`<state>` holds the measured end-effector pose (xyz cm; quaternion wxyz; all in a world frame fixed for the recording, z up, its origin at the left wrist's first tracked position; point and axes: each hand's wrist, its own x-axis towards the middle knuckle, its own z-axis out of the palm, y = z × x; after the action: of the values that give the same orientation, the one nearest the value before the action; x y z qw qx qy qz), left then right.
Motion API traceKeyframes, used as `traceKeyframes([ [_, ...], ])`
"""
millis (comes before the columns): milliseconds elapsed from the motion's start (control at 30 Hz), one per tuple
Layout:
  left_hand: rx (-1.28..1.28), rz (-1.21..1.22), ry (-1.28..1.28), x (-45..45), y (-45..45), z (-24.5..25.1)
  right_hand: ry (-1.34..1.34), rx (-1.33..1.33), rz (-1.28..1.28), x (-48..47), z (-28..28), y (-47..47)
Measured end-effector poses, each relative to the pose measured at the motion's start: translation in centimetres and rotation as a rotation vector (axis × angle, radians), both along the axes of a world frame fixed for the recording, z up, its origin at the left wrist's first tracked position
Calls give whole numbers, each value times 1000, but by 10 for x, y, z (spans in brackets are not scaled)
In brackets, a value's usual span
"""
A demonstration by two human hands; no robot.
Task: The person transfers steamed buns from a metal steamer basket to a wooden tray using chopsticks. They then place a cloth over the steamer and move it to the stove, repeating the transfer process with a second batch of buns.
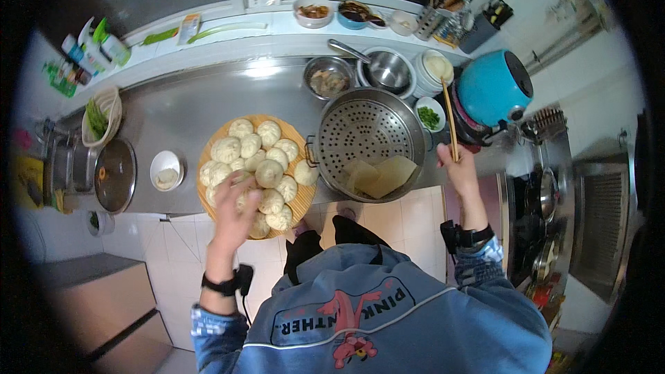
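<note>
Many pleated steamed buns (269,173) cover a round slatted bamboo tray (307,202) on the steel counter. Over the buns at the tray's lower left is my left hand (236,213), blurred; whether its fingers touch or grip a bun cannot be told. My right hand (460,169) holds a pair of wooden chopsticks (450,119), their tips up by a stack of white bowls. Between my hands stands a metal steamer pot with a perforated plate (371,124). Pale liner sheets (392,176) lie folded in its lower part. The pot's left handle is beside the tray.
Behind the pot are a metal bowl of food (328,79), a pan with a handle (387,70) and a bowl of chopped greens (430,114). A turquoise appliance (491,88) stands right. At left are a small white bowl (166,170), a glass lid (115,175) and a basket (110,106).
</note>
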<state>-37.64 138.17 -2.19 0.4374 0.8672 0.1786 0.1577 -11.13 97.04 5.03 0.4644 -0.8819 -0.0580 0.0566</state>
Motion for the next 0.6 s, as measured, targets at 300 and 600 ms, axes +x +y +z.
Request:
traceKeyframes([
  [300, 114, 55, 128, 169, -95, -63, 343, -229, -81, -18, -156, -72],
  [600, 117, -215, -89, 173, -150, -41, 571, 330, -219, -23, -167, -44],
])
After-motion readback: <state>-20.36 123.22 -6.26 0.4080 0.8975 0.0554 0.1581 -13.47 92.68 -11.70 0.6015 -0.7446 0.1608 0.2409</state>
